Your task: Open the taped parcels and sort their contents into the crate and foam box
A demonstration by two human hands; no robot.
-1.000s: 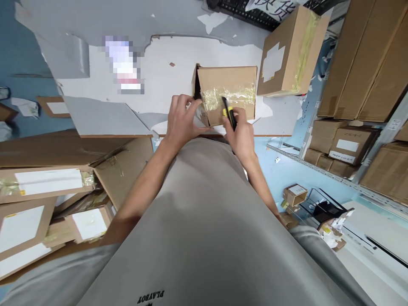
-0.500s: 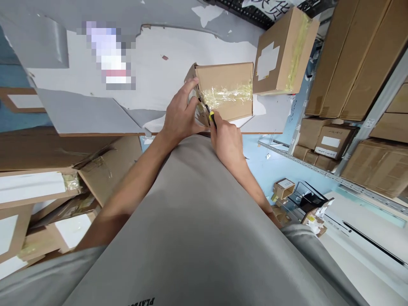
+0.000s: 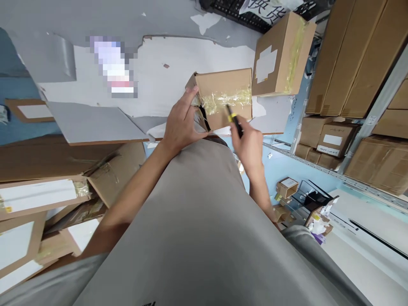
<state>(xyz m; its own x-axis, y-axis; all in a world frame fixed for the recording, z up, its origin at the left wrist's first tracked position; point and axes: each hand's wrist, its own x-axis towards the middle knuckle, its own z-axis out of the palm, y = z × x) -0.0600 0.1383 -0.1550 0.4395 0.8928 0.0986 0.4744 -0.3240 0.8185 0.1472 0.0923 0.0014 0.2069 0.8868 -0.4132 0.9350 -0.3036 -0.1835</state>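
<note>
A small cardboard box (image 3: 225, 81) lies near the table's front edge, with crinkled clear yellowish tape (image 3: 223, 101) along its upper face. My left hand (image 3: 181, 119) grips the box's left end, index finger at the far corner and thumb near the front edge. A dark slit shows along that end, beside the thumb. In my right hand (image 3: 249, 143) is a black and yellow utility knife (image 3: 235, 121), fingers wrapped round its handle. Its tip points at the taped face; whether it touches the tape I cannot tell.
A taller taped box (image 3: 270, 63) stands to the right on the worn grey and white table (image 3: 153, 76). A black crate (image 3: 237, 15) is behind it. Opened cartons (image 3: 41, 157) are stacked at lower left, and boxes fill the shelving (image 3: 338, 127) on the right.
My right hand has drawn the knife rightward, away from the box's left end. The slit at that end now looks wider and darker. My left hand stays on the box.
</note>
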